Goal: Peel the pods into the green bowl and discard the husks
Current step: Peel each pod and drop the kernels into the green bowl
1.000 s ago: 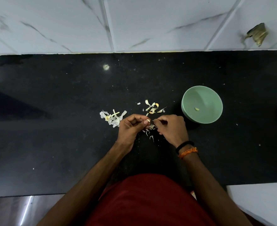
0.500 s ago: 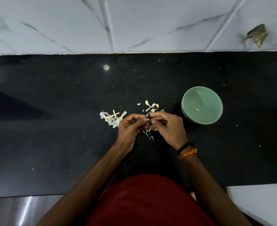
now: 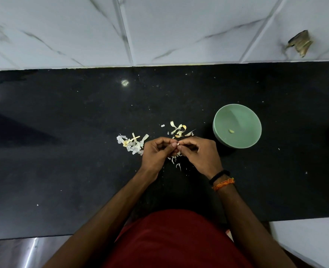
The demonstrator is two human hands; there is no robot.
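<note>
I see both hands meeting over the black bench [image 3: 63, 132], just left of the green bowl [image 3: 220, 132]. My left hand [image 3: 156, 153] has its fingers curled, thumb and forefinger pinching a small pale pod [image 3: 178, 144]; my right hand [image 3: 200, 153] is curled too, its fingertips [image 3: 183, 147] pressed against the same pod from the other side, so the 2 hands touch there. The bowl stands upright on the bench with 1 peeled piece [image 3: 231, 131] lying inside it. Left of the bowl, beyond my knuckles, lies 1 cluster of husks [image 3: 179, 129]; a second husk pile [image 3: 132, 143] sits farther left of the bowl, touching my left hand's edge. A few husk scraps [image 3: 176, 161] lie under my hands. Black and orange wristbands [image 3: 220, 179] circle my right wrist.
</note>
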